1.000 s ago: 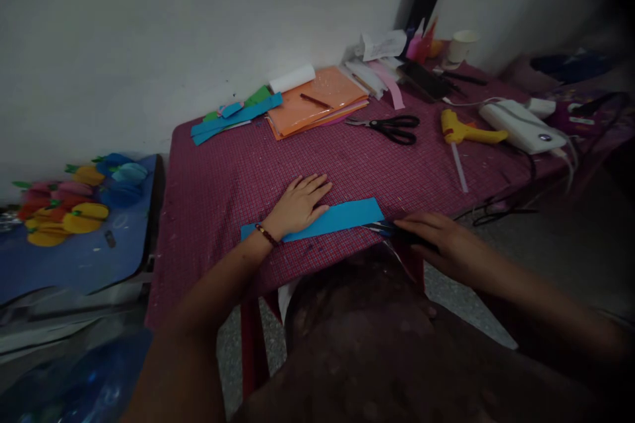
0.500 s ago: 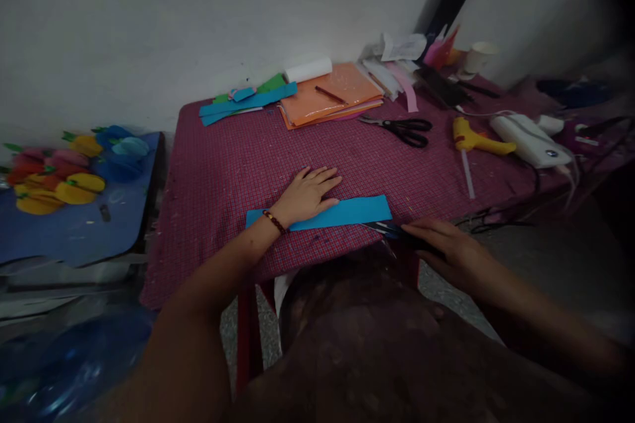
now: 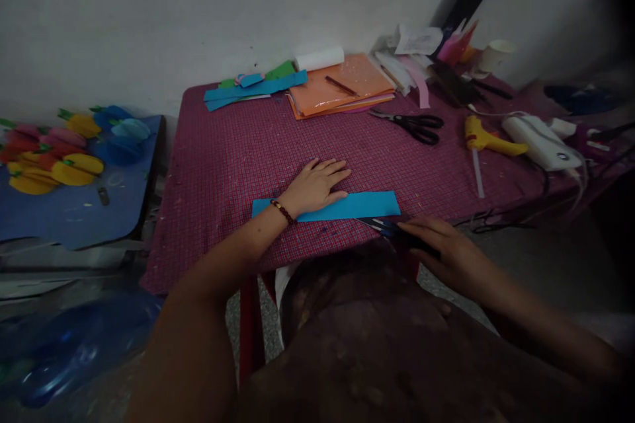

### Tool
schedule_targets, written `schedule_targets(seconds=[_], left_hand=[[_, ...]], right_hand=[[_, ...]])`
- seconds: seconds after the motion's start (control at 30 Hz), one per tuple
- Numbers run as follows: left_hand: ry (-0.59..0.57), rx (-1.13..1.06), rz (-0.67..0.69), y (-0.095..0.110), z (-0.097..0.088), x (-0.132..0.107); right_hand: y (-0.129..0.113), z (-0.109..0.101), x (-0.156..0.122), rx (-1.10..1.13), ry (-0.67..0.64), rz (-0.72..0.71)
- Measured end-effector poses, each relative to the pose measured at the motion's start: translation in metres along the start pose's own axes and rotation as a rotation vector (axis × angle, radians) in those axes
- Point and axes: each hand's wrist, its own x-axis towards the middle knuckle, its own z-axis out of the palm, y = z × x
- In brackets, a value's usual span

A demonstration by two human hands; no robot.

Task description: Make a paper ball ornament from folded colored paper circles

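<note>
A blue strip (image 3: 364,205), of paper or felt, lies flat near the front edge of the table. Fingers spread, my left hand (image 3: 317,188) rests across the strip's left part, palm down, with the fingertips on the cloth beyond it. At the strip's right end my right hand (image 3: 441,248) is closed round the dark handles of a pair of scissors (image 3: 384,228). The blades point left, along the strip's near edge. My right fingers partly hide the handles.
Farther back lie black-handled scissors (image 3: 417,124), an orange stack of sheets (image 3: 342,89) and other blue strips (image 3: 258,89). A yellow glue gun (image 3: 493,139) and a white power bank or adapter (image 3: 540,142) are on the right. Colourful paper shapes (image 3: 74,168) sit on a blue surface (image 3: 114,211) at left.
The camera view has shifted slightly, so everything appears a little higher and farther right. My left hand stays on the strip, and my right hand still holds the scissors beside it.
</note>
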Motion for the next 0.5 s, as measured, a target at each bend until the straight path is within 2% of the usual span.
schedule_targets(seconds=[0.2,0.4,0.5], left_hand=[[-0.005,0.008,-0.007,0.002,-0.001,0.000],[-0.002,0.003,-0.009,0.002,-0.001,0.001],[0.004,0.003,-0.008,0.002,-0.001,0.001]], right_hand=[[-0.021,0.004,0.027,-0.046,0.021,-0.063],[-0.025,0.009,0.012,-0.054,0.017,-0.059],[-0.028,0.011,0.014,-0.059,0.013,-0.056]])
